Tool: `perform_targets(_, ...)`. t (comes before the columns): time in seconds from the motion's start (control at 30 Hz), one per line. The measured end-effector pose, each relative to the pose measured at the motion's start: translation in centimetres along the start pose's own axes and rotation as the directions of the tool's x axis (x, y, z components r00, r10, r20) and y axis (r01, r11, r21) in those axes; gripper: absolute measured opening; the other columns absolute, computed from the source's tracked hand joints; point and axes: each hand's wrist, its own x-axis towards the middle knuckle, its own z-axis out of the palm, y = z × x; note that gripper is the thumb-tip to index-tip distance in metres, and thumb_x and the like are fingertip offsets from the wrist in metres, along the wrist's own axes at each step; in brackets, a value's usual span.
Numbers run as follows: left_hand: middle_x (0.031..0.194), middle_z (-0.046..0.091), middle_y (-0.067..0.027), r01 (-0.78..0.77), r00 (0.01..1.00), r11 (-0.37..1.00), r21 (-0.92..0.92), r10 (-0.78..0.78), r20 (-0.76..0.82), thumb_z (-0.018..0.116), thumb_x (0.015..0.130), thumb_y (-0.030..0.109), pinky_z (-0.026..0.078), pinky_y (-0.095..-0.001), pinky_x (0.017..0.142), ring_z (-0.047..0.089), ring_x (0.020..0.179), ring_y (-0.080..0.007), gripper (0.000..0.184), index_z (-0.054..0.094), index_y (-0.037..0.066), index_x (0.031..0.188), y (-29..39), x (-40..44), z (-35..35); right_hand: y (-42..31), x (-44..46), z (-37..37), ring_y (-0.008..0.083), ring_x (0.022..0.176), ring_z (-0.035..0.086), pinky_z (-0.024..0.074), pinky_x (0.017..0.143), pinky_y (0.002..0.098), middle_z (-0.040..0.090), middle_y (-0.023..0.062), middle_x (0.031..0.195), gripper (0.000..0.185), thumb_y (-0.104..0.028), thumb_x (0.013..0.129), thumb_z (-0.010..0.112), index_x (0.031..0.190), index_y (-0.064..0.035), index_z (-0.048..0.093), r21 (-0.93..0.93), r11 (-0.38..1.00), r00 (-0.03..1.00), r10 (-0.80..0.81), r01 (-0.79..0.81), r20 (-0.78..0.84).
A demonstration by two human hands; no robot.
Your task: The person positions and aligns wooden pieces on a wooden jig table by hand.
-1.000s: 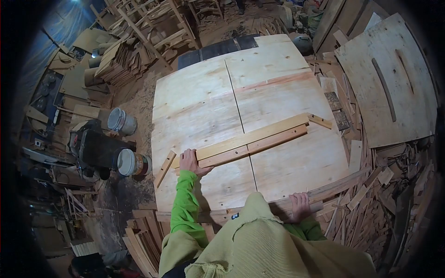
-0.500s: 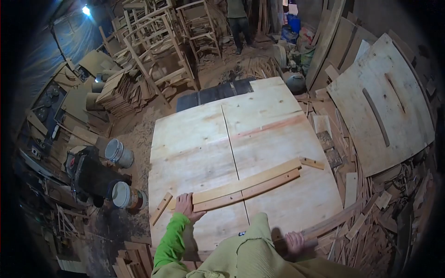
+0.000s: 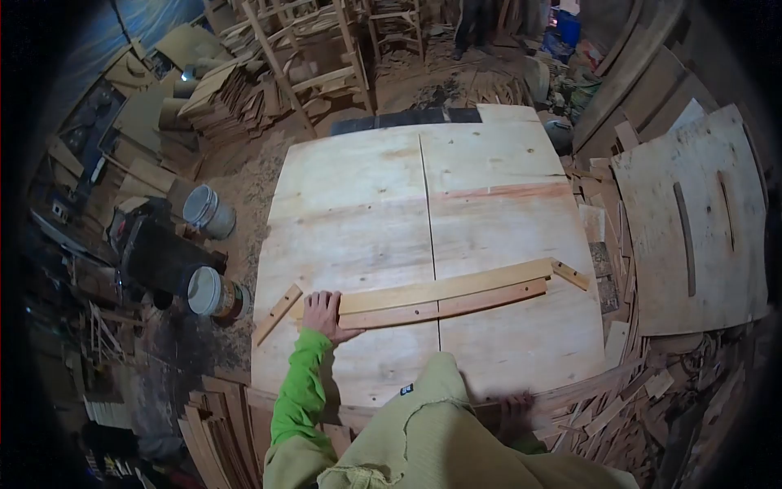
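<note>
My left hand (image 3: 323,316), in a bright green sleeve, is closed over the left end of two curved wooden strips. Its fingers reach across the pale strip (image 3: 472,283), and its thumb lies by the reddish strip (image 3: 481,301) in front. The strips lie side by side on a plywood sheet (image 3: 350,236). A short wooden piece with dark holes (image 3: 278,314) rests left of my hand; another short piece (image 3: 570,275) touches the strips' right end. At the near edge of the plywood, my right hand (image 3: 516,407) is in shadow, and its fingers are unclear.
Scrap wood (image 3: 611,416) piles up along the right, below a leaning plywood board (image 3: 652,228) with slots. Two buckets (image 3: 209,212) stand at the left. Wooden frames (image 3: 318,81) and stacked boards (image 3: 232,94) are at the back, where a person's legs (image 3: 471,28) show.
The camera view has tipped downward and shifted. My left hand keeps its place on the strips. My right hand has moved into shadow by the plywood's near edge.
</note>
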Motion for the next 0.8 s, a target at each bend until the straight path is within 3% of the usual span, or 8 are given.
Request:
perform_targets(0.2,0.109,0.056,-0.0165,-0.003,1.000,1.000,-0.010,0.003,0.009,0.085,0.056,0.076,0.039,-0.0491,0.099,0.051,0.108,-0.0348,0.105,0.058,-0.001,0.124,-2.6,7.5,1.3,2.1,9.3,0.1,0.0327,0.114,0.058,0.0400,0.115,0.0665,0.056,0.0151,0.116,0.035,-0.013,0.087,0.062,0.121,-0.0022,0.062,0.081,0.996,0.988,-0.034,0.022,0.153)
perform_targets(0.3,0.111,0.055,-0.0166,0.002,1.000,1.000,-0.001,-0.002,0.013,0.084,0.058,0.077,0.039,-0.0488,0.099,0.051,0.110,-0.0349,0.107,0.057,-0.002,0.125,-4.9,12.8,2.2,3.5,14.9,2.0,0.0361,0.116,0.057,0.0364,0.116,0.0672,0.056,0.0177,0.119,0.069,-0.046,0.075,0.074,0.123,0.0012,0.060,0.105,0.993,0.982,-0.065,0.047,0.179)
perform_targets(0.37,0.113,0.055,-0.0160,-0.019,1.000,0.999,0.033,0.019,-0.019,0.081,0.061,0.080,0.039,-0.0486,0.098,0.051,0.110,-0.0347,0.105,0.057,-0.001,0.124,-6.2,16.8,2.8,4.8,18.9,3.3,0.0391,0.121,0.054,0.0330,0.117,0.0680,0.055,0.0195,0.124,0.105,-0.075,0.060,0.077,0.127,0.0038,0.059,0.153,0.986,0.978,-0.087,0.058,0.189)
perform_targets(0.47,0.113,0.055,-0.0179,0.001,1.000,1.000,0.013,-0.001,-0.001,0.083,0.060,0.075,0.039,-0.0503,0.100,0.050,0.112,-0.0370,0.104,0.056,-0.002,0.124,-8.3,22.6,3.9,6.8,23.9,7.0,0.0384,0.121,0.054,0.0323,0.118,0.0659,0.056,0.0197,0.125,0.110,-0.077,0.059,0.078,0.131,0.0041,0.057,0.157,0.986,0.984,-0.088,0.063,0.157)
perform_targets(0.53,0.113,0.055,-0.0186,0.007,1.000,1.000,0.018,-0.007,0.011,0.084,0.060,0.075,0.040,-0.0513,0.101,0.051,0.114,-0.0379,0.103,0.056,-0.002,0.124,-9.5,25.7,4.5,6.3,29.0,5.7,0.0387,0.122,0.054,0.0313,0.119,0.0648,0.056,0.0202,0.126,0.114,-0.077,0.058,0.079,0.132,0.0054,0.055,0.178,0.984,0.970,-0.043,0.000,0.238)
perform_targets(0.7,0.114,0.058,-0.0188,0.017,0.999,0.999,0.049,-0.015,-0.035,0.083,0.062,0.076,0.041,-0.0525,0.101,0.053,0.116,-0.0398,0.101,0.057,-0.001,0.122,-12.5,34.3,6.2,7.9,37.8,7.5,0.0423,0.123,0.052,0.0303,0.120,0.0624,0.056,0.0246,0.128,0.123,-0.081,0.053,0.082,0.132,0.0083,0.052,0.106,0.993,0.978,-0.075,0.055,0.194)
perform_targets(0.8,0.111,0.059,-0.0216,-0.050,0.979,0.998,0.023,0.054,-0.196,0.082,0.067,0.073,0.042,-0.0540,0.101,0.055,0.110,-0.0422,0.093,0.058,-0.001,0.116,-13.7,35.7,7.1,8.6,38.5,8.3,0.0426,0.122,0.050,0.0311,0.120,0.0610,0.054,0.0253,0.126,0.124,-0.081,0.054,0.084,0.132,0.0093,0.051,0.168,0.985,0.980,-0.069,0.037,0.189)
